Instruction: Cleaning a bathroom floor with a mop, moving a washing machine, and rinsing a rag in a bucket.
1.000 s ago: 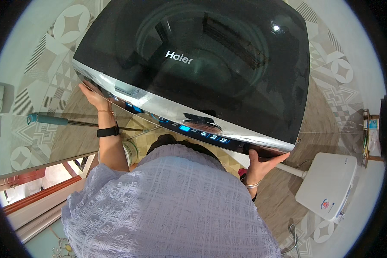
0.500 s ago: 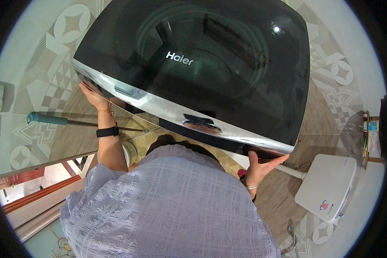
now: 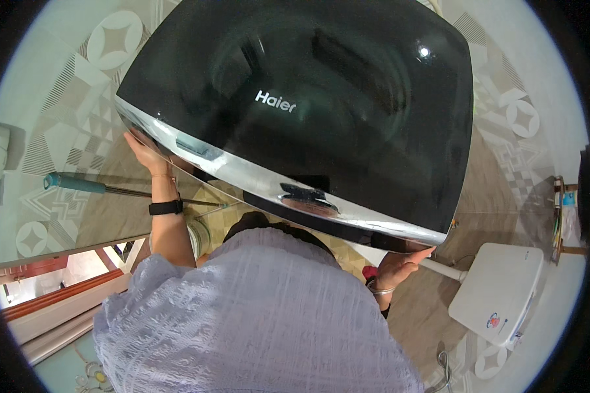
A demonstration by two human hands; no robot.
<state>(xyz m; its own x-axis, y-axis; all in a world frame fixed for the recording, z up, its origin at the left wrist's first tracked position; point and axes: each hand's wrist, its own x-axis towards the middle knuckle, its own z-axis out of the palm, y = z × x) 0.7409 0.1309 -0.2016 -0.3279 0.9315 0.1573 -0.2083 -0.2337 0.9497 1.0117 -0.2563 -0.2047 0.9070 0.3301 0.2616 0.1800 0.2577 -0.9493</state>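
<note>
A top-loading washing machine [image 3: 347,131] with a dark glass lid and a chrome front strip fills the upper middle, its front edge slanting down to the right. At its front left corner my left hand [image 3: 149,157], below a black wristband, grips beneath the edge; the fingertips are partly hidden. Beneath the front right corner, my right hand [image 3: 396,270] holds the machine's lower edge, fingers pointing right along it. A bracelet sits at that wrist. My lilac textured top [image 3: 255,314] hides the floor in front of me.
Left, a teal-handled pole [image 3: 78,183] leans near my forearm, above a pale bucket [image 3: 198,237]. A white flat tank [image 3: 498,295] with a pipe is at the right. A wall rack [image 3: 558,219] hangs beyond it. A red-brown door frame [image 3: 65,295] stands lower left.
The washing machine's front edge sits slightly nearer to me. My right hand has slid lower, its thumb off the front face and now beneath the corner. My left hand stays at its corner.
</note>
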